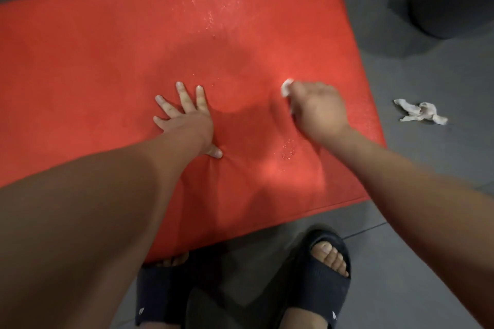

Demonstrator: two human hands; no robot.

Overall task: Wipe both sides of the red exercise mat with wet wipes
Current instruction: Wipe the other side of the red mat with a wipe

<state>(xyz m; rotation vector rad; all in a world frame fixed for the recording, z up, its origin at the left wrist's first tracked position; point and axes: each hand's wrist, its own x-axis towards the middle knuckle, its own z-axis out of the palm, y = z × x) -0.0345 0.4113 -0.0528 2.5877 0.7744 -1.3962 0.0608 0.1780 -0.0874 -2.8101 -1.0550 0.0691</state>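
Red exercise mat [107, 61] lies flat on the grey floor [427, 195], its near edge at the person's black sandals [318, 278]. Toward the mat's right side, the right hand [318, 109] curls round a balled wet wipe [287, 87] and presses it to the surface. Near the mat's middle, the left hand [187, 120] bears down flat, fingers spread, puckering the foam by the thumb. A crumpled used wipe [419, 111] lies off the mat's right edge. The small wad may skip patches, as the uneven wet sheen suggests, and a hard stroke could ruck the mat.
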